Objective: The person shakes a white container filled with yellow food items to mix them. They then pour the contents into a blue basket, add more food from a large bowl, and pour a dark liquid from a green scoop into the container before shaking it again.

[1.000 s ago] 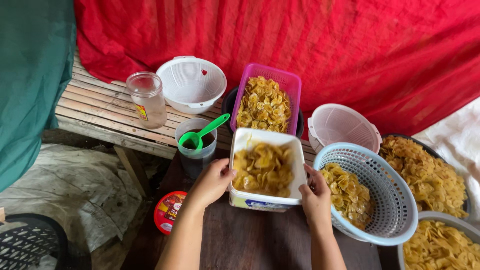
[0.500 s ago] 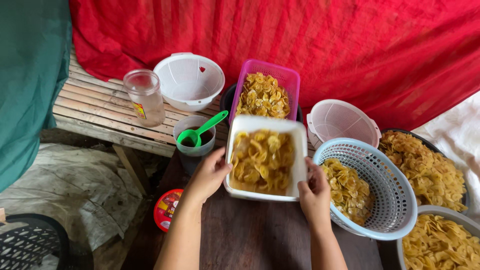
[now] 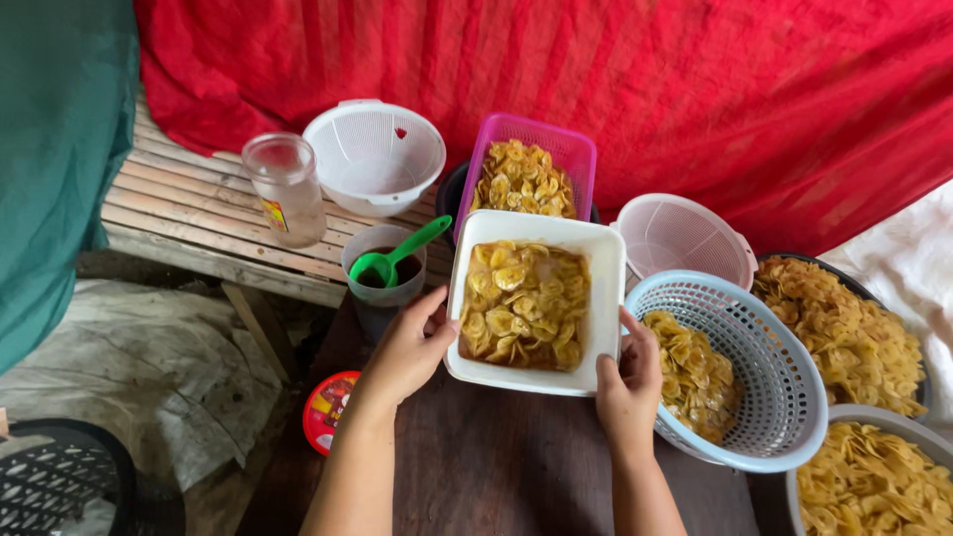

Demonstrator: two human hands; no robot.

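A white square tub (image 3: pixel 608 288) full of yellow banana chips is tilted up towards me above a dark wooden table (image 3: pixel 496 467). My left hand (image 3: pixel 409 347) grips its left edge and my right hand (image 3: pixel 629 382) grips its lower right corner. Right of it, a pale blue slotted basket (image 3: pixel 774 397) holding more chips leans on its side. Behind the tub stands a purple slotted basket (image 3: pixel 566 149) of chips.
A grey cup with a green scoop (image 3: pixel 392 260), a glass jar (image 3: pixel 285 189) and a white colander (image 3: pixel 374 159) stand on a slatted bench. Another white colander (image 3: pixel 685 238), two bowls of chips (image 3: pixel 844 328) and a red lid (image 3: pixel 330 407) lie around. Red cloth hangs behind.
The tub has been lifted and tipped so its open top faces me more. Both hands stay on its sides.
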